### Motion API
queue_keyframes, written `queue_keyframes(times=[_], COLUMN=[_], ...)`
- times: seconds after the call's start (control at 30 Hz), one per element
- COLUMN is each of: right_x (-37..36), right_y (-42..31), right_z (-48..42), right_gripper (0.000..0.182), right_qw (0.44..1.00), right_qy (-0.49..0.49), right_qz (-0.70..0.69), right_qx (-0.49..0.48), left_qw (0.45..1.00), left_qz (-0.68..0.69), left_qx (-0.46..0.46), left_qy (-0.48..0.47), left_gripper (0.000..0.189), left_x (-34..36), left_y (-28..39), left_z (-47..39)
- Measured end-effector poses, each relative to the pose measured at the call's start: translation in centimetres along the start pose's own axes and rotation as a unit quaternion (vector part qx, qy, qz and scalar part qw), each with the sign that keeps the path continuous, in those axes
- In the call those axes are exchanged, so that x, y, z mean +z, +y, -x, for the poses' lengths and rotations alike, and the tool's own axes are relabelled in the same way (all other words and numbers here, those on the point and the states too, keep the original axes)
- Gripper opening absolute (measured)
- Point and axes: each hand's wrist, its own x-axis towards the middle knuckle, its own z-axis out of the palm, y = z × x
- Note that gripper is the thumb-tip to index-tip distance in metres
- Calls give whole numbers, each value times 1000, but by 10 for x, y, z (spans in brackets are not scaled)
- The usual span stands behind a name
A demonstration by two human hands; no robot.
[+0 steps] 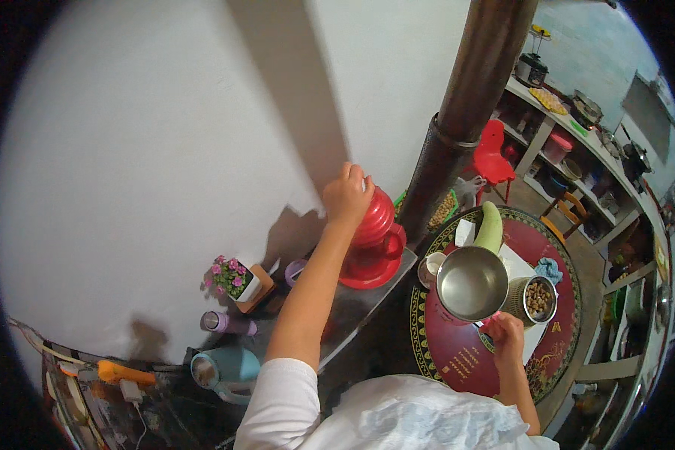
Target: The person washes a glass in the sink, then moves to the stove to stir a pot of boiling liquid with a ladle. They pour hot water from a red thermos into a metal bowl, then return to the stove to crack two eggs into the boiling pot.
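My left hand (347, 194) is at the top of a red ribbed vessel with a handle (378, 216), which stands on a grey ledge by the wall; whether the fingers grip its top is hard to tell. My right hand (503, 332) holds the pink handle of a metal pan (472, 284). No food shows inside the pan, which is over the round red table (450, 349). Beside it stands a metal container of small brown pieces (539, 299). A long pale green gourd (489, 228) lies behind the pan.
A dark pipe (455, 112) rises between ledge and table. Potted pink flowers (230, 275), a purple bottle (228, 324) and a light blue kettle (228, 371) stand to the left. A blue cloth (549, 271) lies on the table. Behind are a red chair (492, 154) and shelves.
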Motion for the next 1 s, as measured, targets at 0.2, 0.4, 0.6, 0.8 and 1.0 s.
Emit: queue_keyframes(times=[0.2,0.4,0.6,0.8,1.0], right_x=[17,39,50,80,105], right_y=[-13,-30,-40,-56,-61], right_z=[-10,-25,-55,-83,-119], right_gripper=[30,29,29,24,24], right_qw=[1000,999,993,993,986], right_qy=[0,-22,-95,-90,-156], right_qz=[3,39,62,76,66], right_qx=[16,13,14,22,7], left_qw=[999,998,960,863,819], left_qz=[11,20,187,382,446], left_qx=[-7,-15,-68,-255,-320], left_qy=[47,61,199,211,165], left_gripper=[14,14,12,9,13], left_x=[1,0,-2,-29,-75], left_y=[3,6,-4,-17,-11], left_z=[2,3,12,48,76])
